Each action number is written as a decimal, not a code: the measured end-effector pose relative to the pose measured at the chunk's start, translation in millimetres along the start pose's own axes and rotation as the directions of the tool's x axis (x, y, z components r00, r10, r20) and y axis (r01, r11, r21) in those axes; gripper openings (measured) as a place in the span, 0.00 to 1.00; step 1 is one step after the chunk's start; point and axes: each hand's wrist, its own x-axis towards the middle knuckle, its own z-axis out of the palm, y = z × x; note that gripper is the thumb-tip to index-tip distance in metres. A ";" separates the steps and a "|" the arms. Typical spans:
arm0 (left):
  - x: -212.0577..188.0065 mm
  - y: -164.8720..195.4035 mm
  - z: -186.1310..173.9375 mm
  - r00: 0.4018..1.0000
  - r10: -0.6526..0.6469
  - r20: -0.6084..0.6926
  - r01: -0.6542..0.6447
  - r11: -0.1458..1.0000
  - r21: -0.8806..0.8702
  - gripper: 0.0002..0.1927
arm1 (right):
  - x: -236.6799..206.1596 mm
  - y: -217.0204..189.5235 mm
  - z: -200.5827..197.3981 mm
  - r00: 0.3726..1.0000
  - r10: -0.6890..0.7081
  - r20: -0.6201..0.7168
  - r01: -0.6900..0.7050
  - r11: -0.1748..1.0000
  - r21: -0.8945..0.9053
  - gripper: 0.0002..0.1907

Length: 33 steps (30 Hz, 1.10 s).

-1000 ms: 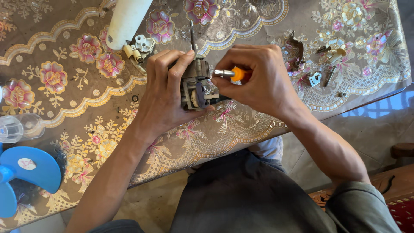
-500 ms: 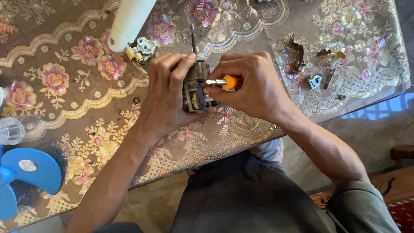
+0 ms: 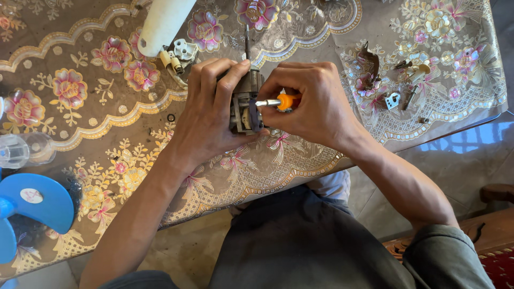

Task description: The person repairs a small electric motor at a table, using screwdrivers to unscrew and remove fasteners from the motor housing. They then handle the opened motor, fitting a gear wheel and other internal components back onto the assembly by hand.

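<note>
The left hand (image 3: 211, 115) gripped a small grey metal motor (image 3: 243, 101) at the counter's (image 3: 96, 134) middle. The right hand (image 3: 316, 104), at its 3 o'clock, held an orange-handled screwdriver (image 3: 278, 101) against it. Loose metal parts (image 3: 399, 85) lay nearby; work looked unfinished.

Desk cover, brown-gold plastic cloth (image 3: 96, 134): pink and yellow flowers, cream scalloped bands, lace-like edging.
Screwdriver with orange handle (image 3: 286, 101): silver shaft.
Small motor block of grey metal (image 3: 245, 101): dull brown-grey, dark blue part on its face.
Plastic fan blade (image 3: 37, 203): bright blue, white centre sticker.
Cylindrical plastic housing (image 3: 160, 24): off-white.
</note>
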 end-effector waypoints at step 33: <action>24.6 -1.2 19.1 1.000 -0.003 0.003 0.003 1.000 0.007 0.59 | -31.8 45.4 -41.0 0.988 -0.131 -0.079 0.118 0.982 -0.150 0.13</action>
